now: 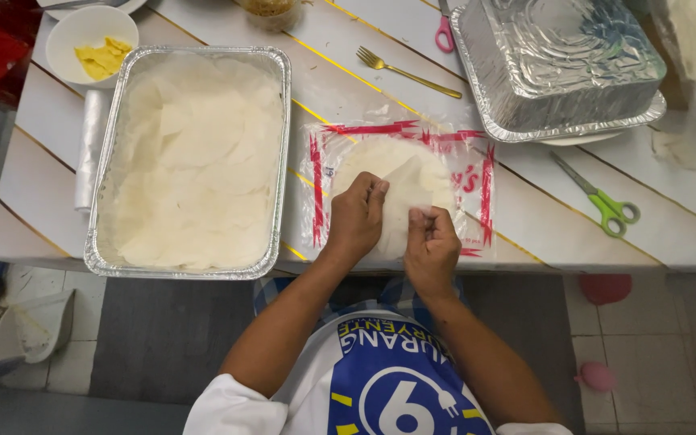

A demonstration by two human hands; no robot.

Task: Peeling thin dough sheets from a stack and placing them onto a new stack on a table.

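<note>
A stack of thin round white wrappers (403, 173) lies on a clear plastic bag with red print (477, 173) at the table's front edge. My left hand (356, 217) pinches the top wrapper near its middle. My right hand (431, 246) pinches the same sheet's near edge, lifting a corner. To the left stands a large foil tray (102, 201) filled with several separated white wrappers (195, 161).
An upside-down foil tray (561, 64) sits at the back right. Green-handled scissors (602, 201) lie to the right, a gold fork (404, 71) behind the bag, pink-handled scissors (443, 32) beyond. A white bowl with yellow pieces (90, 44) and a plastic roll (89, 149) are left.
</note>
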